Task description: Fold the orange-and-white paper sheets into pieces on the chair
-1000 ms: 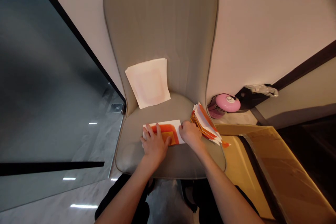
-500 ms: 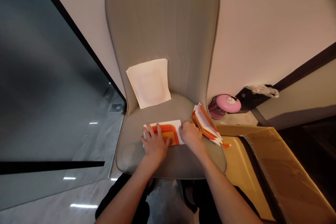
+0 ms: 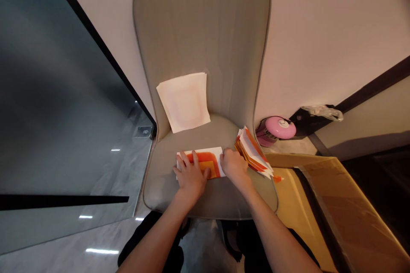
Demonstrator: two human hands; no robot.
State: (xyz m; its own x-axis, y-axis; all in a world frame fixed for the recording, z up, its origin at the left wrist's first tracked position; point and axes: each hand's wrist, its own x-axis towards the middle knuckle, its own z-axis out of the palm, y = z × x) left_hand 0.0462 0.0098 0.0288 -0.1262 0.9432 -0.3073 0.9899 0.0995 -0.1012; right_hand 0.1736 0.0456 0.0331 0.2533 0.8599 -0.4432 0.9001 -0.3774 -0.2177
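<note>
A folded sheet (image 3: 216,156), white with orange and yellow bands, lies flat on the seat of a grey chair (image 3: 201,30). My left hand (image 3: 191,175) rests on its left part with the fingers spread. At the sheet's right edge is my right hand (image 3: 234,164), its fingers curled in; what they may hold is hidden. Just right of that hand, a pile of folded orange and white papers (image 3: 254,153) lies at the seat's right side. A stack of pale square sheets (image 3: 185,102) leans against the backrest.
An open cardboard box (image 3: 352,204) stands right of the chair. Behind it are a pink rounded object (image 3: 280,128) and a black item with clear plastic (image 3: 323,112). A dark glass panel (image 3: 64,94) is on the left.
The whole view has shifted slightly, with the chair a little farther right in it. Both hands keep their places on the folded sheet.
</note>
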